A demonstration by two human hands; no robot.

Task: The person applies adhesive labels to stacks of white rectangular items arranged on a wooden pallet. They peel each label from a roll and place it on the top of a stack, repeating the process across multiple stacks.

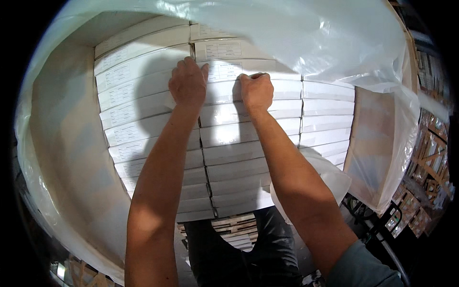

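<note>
A stack of flat white boxes (234, 154) stands in front of me in several columns, with printed labels on some of the ends. My left hand (188, 83) is at the upper part of the stack, by the seam between the left and middle columns. Its bent fingers touch the box ends and its thumb stands apart. To its right, my right hand (258, 92) is closed at the edge of a labelled white box (224, 70) in the middle column. The right fingertips are mostly hidden behind the hand.
Brown cardboard walls (71, 138) flank the stack. Translucent plastic sheeting (287, 33) hangs over its top and right side, and a loose flap (330, 179) lies by my right forearm. Wooden slats (239, 227) show below. Pallets (425, 172) and a dark metal frame (377, 222) are at right.
</note>
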